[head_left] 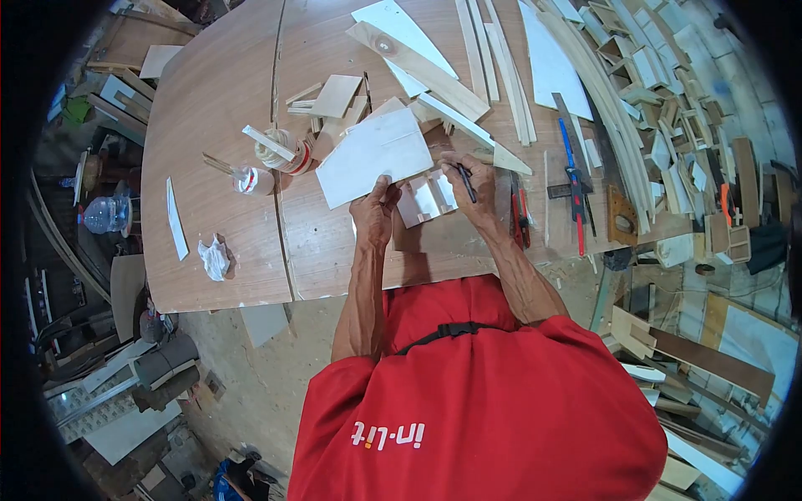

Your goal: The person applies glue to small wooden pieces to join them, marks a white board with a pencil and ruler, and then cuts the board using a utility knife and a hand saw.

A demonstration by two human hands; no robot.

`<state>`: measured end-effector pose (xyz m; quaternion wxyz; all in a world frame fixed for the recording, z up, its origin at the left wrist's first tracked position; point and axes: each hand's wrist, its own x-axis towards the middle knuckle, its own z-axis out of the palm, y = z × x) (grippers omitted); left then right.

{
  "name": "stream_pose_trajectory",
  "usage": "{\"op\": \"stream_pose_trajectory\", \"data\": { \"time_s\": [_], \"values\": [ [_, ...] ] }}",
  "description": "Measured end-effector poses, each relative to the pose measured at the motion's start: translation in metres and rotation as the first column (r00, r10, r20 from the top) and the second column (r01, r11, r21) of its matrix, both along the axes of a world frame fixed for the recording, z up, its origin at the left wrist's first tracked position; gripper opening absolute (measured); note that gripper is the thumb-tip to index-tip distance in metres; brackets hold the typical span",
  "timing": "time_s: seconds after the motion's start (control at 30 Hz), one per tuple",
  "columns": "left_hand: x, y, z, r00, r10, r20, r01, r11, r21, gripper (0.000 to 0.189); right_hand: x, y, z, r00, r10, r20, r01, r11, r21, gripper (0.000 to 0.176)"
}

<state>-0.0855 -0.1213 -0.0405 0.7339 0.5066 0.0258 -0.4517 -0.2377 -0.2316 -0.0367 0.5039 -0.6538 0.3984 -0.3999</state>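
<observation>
My left hand [378,210] is closed on the near edge of a flat white board [372,159], its thumb lying on top. A dark pen [465,185] is gripped in my right hand [474,188], pointing down toward my body. Between the two hands sits a small piece with a shiny white face and wooden strips [426,199]. The fingers of my right hand are right at that piece's right edge. Under it, a brown panel [447,236] lies on the table.
Jars [288,152] and a white cup [253,181] stand left, near a crumpled white cloth [215,257]. Wood strips [499,71] lie at the back. A blue-and-red bar clamp [575,179] and a handsaw [622,215] rest right. Offcuts [668,150] are piled beyond.
</observation>
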Motion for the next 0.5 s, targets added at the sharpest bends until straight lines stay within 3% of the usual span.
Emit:
{"op": "stream_pose_trajectory", "data": {
  "time_s": [0.5],
  "values": [
    [0.002,0.001,-0.017,0.998,0.016,-0.056,-0.018,0.999,-0.040,0.026,-0.005,0.003,0.003,0.995,0.083,-0.058,-0.084,0.996,-0.006,0.020]
  ]
}}
